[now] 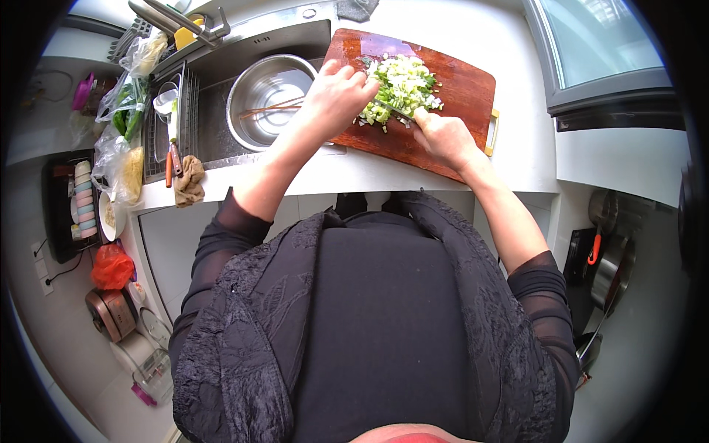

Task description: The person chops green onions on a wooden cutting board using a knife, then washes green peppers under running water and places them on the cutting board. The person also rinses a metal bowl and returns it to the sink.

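Observation:
My right hand point(446, 135) grips the handle end of a kitchen knife point(394, 108), its narrow blade running left across chopped green and white vegetable pieces, possibly scallion point(407, 77). At the far end of the blade is my left hand point(340, 97), palm down with fingers bent. Its thumb is hidden, so whether it presses or pinches the blade is unclear. The pieces lie heaped on a reddish-brown wooden cutting board point(454, 99), some loose around the knife. The board sits slantwise on the white counter point(515, 149), its left side beside the sink.
A steel basin point(235, 122) with chopsticks point(271, 107) stands in the sink point(213, 149) under a faucet point(183, 25). Left of it are a wire rack point(191, 111), bagged vegetables point(124, 113) and a brown cloth point(190, 183) at the counter edge. A window frame point(609, 91) juts in upper right.

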`<act>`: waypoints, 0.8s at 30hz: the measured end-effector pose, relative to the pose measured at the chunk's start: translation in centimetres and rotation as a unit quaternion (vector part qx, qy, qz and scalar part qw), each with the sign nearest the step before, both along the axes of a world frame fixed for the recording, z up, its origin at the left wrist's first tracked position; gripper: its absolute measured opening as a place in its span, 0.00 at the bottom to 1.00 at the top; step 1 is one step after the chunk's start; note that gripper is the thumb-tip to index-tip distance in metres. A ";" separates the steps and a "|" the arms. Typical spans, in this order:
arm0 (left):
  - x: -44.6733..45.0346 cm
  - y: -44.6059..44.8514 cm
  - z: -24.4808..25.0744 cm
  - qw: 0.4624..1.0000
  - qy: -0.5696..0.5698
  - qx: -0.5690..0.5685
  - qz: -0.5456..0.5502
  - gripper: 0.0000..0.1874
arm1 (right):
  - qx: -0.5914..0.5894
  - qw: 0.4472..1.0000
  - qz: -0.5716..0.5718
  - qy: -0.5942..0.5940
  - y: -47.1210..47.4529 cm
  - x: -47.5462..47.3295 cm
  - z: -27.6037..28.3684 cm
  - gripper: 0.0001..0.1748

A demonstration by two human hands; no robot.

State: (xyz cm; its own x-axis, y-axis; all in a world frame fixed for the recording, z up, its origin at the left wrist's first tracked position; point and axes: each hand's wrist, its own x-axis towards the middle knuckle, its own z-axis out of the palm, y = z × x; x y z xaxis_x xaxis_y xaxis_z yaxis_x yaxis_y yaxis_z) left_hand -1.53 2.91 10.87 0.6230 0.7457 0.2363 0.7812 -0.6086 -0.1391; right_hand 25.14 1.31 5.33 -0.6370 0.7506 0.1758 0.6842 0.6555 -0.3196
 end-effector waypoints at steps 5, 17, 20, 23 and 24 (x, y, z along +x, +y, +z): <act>1.8 3.3 -2.3 0.976 0.112 -0.182 0.053 0.05 | -0.046 0.999 -0.008 -0.018 1.2 0.2 -0.7 0.07; 0.6 4.0 -1.0 0.995 0.036 -0.093 -0.007 0.04 | 0.002 1.000 -0.020 -0.017 0.8 0.9 1.5 0.05; 3.2 5.2 2.7 0.992 0.092 -0.080 0.012 0.04 | 0.044 0.998 -0.031 0.041 2.3 3.6 2.8 0.11; 5.9 6.6 5.3 0.984 0.156 -0.090 -0.002 0.03 | 0.010 0.995 -0.096 0.024 4.8 5.3 3.1 0.15; 6.3 6.9 5.8 0.983 0.161 -0.083 -0.029 0.04 | 0.014 0.993 -0.108 0.046 5.5 5.8 3.1 0.17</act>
